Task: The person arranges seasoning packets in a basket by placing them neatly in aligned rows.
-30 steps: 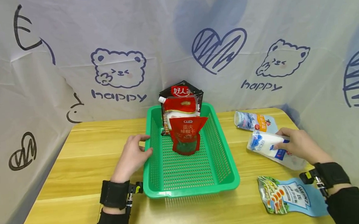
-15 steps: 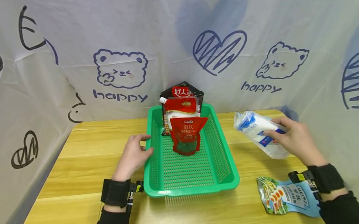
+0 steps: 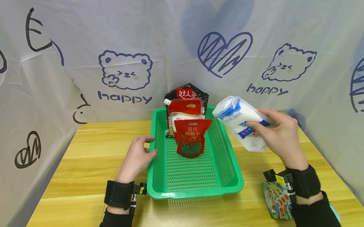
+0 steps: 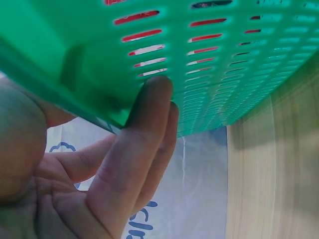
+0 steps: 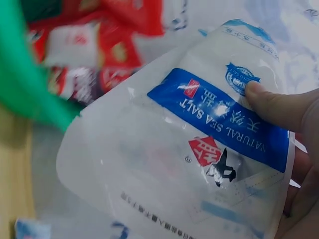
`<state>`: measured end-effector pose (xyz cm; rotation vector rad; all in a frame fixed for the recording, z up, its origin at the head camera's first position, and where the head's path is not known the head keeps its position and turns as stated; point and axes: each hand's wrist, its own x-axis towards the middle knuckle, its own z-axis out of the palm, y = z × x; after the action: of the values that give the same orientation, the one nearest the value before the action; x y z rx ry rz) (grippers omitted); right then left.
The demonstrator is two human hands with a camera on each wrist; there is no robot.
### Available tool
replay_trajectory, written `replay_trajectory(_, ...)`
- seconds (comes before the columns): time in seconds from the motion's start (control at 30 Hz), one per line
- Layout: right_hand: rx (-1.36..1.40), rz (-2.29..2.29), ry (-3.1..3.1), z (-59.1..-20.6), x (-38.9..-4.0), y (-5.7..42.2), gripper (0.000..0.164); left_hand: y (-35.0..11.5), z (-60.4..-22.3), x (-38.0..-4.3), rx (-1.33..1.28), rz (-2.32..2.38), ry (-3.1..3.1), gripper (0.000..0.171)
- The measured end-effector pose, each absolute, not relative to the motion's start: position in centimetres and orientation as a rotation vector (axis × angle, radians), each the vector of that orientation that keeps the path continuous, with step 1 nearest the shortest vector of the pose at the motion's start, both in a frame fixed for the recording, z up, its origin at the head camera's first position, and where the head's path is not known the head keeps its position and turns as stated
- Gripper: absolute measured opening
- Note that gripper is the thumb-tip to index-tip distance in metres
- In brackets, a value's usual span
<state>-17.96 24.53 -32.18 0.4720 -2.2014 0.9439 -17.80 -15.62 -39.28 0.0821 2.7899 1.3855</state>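
Note:
My right hand (image 3: 278, 132) grips a white and blue bag of sea salt (image 3: 242, 124), raised and tilted beside the basket's right rim. In the right wrist view, the thumb lies across the salt bag's printed front (image 5: 199, 144), with fingers behind it. My left hand (image 3: 138, 157) holds the left rim of a green plastic basket (image 3: 153, 183); the left wrist view shows fingers (image 4: 144, 139) against its slotted wall. Inside the basket stand a red dried chili pouch (image 3: 190, 137), a red and white spouted pouch (image 3: 186, 108) and a black and red packet (image 3: 202, 95).
A Heinz pouch (image 3: 277, 199) lies on the wooden table (image 3: 65, 181) at lower right, partly covered by my right forearm. White cloth (image 3: 171, 31) with drawn bears and hearts surrounds the table's back and sides.
My right hand has lifted the salt bag from the table and carried it left towards the basket. The blue and orange packet seen earlier is out of sight. My left hand stays on the rim.

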Motion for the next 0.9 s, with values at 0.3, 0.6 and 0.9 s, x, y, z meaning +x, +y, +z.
replay_trajectory(0.3,0.543,1.069,-2.087,-30.8,-16.2,20.4,0.04,-15.4,-39.1,-18.0,0.088,1.363,2.802,0.052)
replay_trajectory(0.6,0.642,1.156,-2.076,-31.9,-14.3,17.1,0.04,-15.3,-39.1,-18.1,0.108,1.36,2.812,0.052)
replay_trajectory(0.9,0.707,1.265,-2.089,-33.2,-13.8,15.1,0.04,-15.6,-39.4,-17.6,0.095,1.349,2.831,0.052)
